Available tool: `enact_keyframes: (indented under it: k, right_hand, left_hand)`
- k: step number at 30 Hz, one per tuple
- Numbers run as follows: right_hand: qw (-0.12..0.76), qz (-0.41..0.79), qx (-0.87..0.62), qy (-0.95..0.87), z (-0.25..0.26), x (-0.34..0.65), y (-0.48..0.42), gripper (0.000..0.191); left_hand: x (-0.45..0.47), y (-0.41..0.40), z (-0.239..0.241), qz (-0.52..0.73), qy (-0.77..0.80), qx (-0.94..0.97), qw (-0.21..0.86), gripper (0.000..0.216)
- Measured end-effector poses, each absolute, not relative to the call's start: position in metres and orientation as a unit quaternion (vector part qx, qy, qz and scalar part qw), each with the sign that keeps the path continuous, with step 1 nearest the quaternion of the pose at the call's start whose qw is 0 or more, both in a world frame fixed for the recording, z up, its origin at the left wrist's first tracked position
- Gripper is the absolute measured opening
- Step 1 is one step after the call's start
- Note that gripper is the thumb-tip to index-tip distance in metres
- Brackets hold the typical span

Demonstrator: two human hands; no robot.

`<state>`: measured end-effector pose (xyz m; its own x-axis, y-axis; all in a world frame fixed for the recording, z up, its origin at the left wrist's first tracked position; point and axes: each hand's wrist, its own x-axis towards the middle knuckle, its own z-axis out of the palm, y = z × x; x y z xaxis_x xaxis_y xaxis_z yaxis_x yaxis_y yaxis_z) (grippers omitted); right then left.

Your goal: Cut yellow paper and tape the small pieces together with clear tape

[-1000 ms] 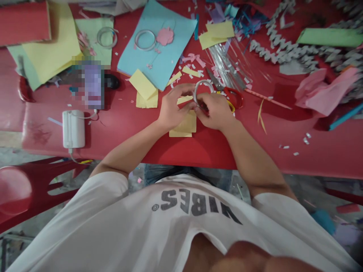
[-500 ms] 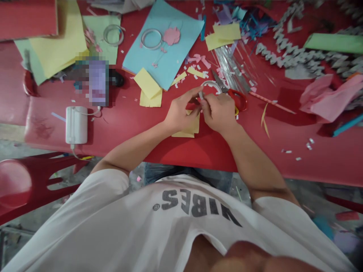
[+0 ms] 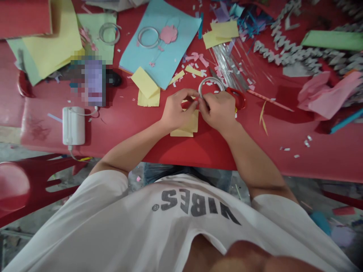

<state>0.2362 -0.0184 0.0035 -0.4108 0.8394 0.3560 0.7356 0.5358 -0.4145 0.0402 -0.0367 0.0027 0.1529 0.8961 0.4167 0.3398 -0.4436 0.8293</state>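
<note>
My left hand [image 3: 178,108] and my right hand [image 3: 217,109] meet over the red table [image 3: 198,147], fingers pinched together on a clear tape roll [image 3: 210,82] that stands up between them. My right hand holds the roll's lower edge; my left thumb and forefinger pinch at its left side. Under my hands lie yellow paper pieces [image 3: 185,126]. Red-handled scissors [image 3: 236,97] rest just behind my right hand.
A blue sheet [image 3: 161,49] with a tape ring and a pink cutout lies further back. Yellow and green sheets [image 3: 53,41] sit at the left, a white charger [image 3: 73,125] near the front edge, pink paper [image 3: 323,94] and grey paper chains [image 3: 297,56] at the right.
My hands have stayed together on the tape roll, shifting only slightly; my left fingers have moved closer to the roll's left edge.
</note>
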Motion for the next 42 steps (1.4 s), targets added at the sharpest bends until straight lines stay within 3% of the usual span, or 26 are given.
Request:
enact_keyframes:
  k: [7,12,16,19,24,27,37,42]
  right_hand:
    - [0.258,0.076,-0.455,-0.849,0.007,0.239,-0.018,0.047]
    - [0.291,0.039,-0.438,-0.85,0.011,0.236,-0.025,0.052]
    - [0.309,0.018,-0.459,-0.833,0.016,0.238,-0.028,0.057]
    - [0.274,-0.013,-0.495,-0.825,0.016,0.247,-0.017,0.057]
    - [0.153,-0.018,-0.562,-0.812,0.004,0.261,0.01,0.034]
    - [0.13,-0.005,-0.589,-0.797,-0.001,0.263,0.014,0.028]
    - [0.167,0.012,-0.591,-0.789,0.003,0.262,0.009,0.012]
    - [0.313,0.062,-0.544,-0.776,0.007,0.258,-0.004,0.017]
  left_hand:
    - [0.033,-0.029,0.01,0.464,0.424,0.701,0.336,0.012]
    - [0.037,-0.027,0.011,0.48,0.366,0.59,0.536,0.03]
    - [0.029,-0.018,0.018,0.523,0.363,0.438,0.635,0.023]
    - [0.019,-0.01,0.024,0.57,0.366,0.378,0.631,0.02]
    - [0.017,-0.01,0.022,0.572,0.352,0.362,0.646,0.023]
    - [0.023,-0.015,0.019,0.564,0.339,0.355,0.664,0.018]
    - [0.027,-0.025,0.025,0.519,0.334,0.36,0.7,0.019]
    - [0.029,-0.027,0.02,0.499,0.331,0.4,0.694,0.037]
